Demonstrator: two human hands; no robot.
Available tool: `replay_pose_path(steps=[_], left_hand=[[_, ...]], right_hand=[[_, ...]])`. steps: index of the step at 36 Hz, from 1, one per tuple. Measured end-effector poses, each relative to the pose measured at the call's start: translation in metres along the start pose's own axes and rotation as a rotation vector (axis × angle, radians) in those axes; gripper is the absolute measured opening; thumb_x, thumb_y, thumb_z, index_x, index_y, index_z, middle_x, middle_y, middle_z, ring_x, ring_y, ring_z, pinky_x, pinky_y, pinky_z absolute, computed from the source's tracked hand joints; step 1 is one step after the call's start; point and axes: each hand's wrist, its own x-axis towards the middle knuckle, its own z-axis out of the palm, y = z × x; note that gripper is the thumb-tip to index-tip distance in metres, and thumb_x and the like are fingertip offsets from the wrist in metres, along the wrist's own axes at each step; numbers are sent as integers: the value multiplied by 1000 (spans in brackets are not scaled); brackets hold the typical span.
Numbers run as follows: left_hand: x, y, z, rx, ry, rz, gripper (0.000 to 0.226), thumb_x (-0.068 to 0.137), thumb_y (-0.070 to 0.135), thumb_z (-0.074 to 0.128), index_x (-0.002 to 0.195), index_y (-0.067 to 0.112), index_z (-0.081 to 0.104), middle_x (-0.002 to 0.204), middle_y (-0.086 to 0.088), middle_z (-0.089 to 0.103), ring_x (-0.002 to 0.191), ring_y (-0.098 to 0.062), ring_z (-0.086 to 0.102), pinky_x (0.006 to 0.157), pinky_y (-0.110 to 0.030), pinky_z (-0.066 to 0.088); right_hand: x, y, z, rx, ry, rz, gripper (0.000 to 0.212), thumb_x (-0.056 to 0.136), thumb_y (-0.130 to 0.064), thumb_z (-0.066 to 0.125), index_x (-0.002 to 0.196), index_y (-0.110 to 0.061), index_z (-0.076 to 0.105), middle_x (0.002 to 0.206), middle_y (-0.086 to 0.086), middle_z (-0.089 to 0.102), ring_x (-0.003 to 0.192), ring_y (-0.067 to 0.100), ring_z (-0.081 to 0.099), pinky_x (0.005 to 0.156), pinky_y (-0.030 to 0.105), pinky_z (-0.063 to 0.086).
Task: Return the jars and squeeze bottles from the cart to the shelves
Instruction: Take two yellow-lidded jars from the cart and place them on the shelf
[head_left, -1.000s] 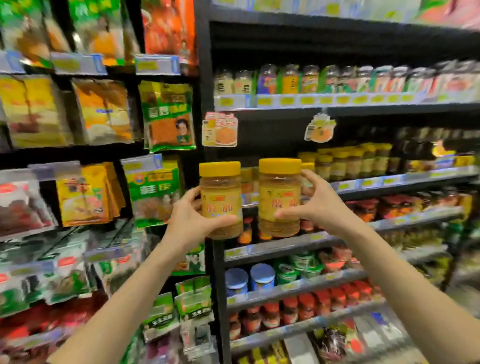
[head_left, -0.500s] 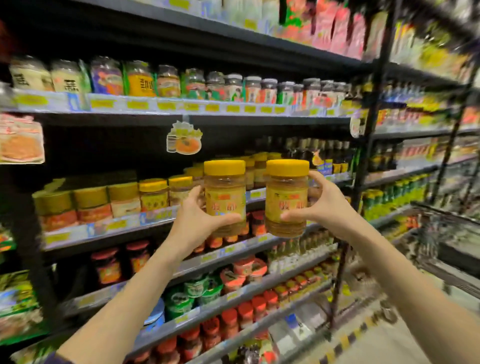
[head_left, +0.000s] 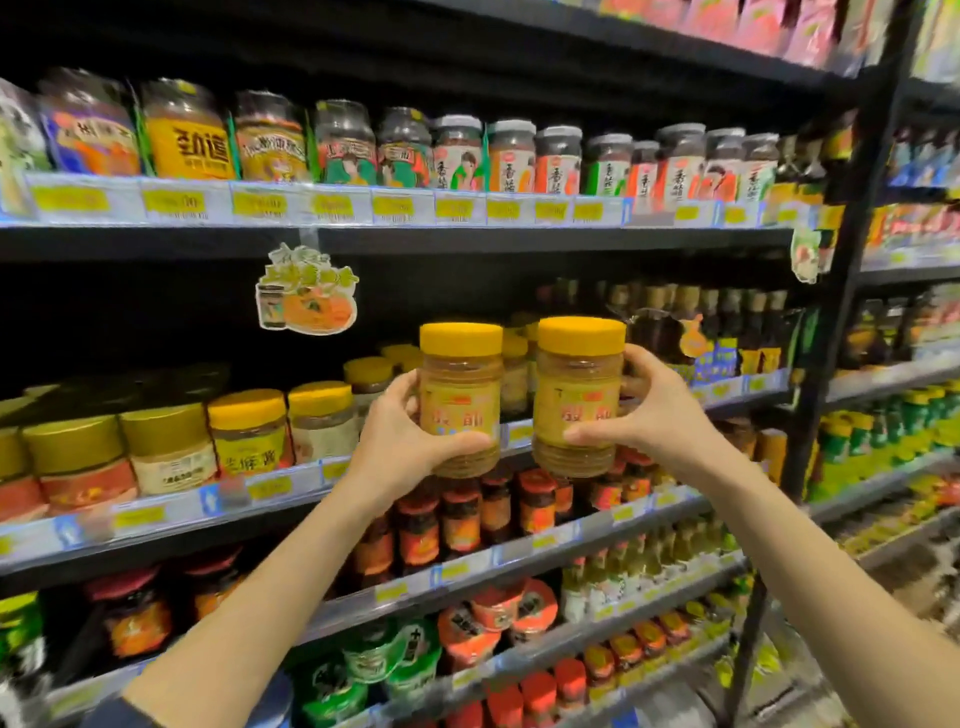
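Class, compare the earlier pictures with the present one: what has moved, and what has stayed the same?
The view has swung rightward along the shelves, from hanging packets to rows of jars. The left hand and right hand have carried the two yellow-lidded plastic jars, left and right, closer to the yellow-lidded row. Both grips and the upright side-by-side pose are unchanged.

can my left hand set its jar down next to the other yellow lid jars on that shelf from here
Probably yes. The left hand holds its jar upright in front of the yellow-lid jars, nothing between them. Free space there is hidden behind the jar.
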Motion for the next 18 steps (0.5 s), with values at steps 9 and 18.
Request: replay_pose_path(steps=[9,18], left_hand=[[53,-25,-16,30,100,-56,84,54,15,88,126,18,44,100,14,62,92,0,62,75,-17,52],[47,-40,-41,124,211,-138,86,54,18,88,127,19,43,100,15,63,91,1,63,75,-18,53]], right_hand=[[86,36,34,63,-130,-7,73,48,-18,89,114,-14,60,106,-1,71,92,5,69,78,19,57],[142,62,90,86,-249,-16,82,46,-20,92,118,-12,55,111,4,68,101,14,66,82,24,57]])
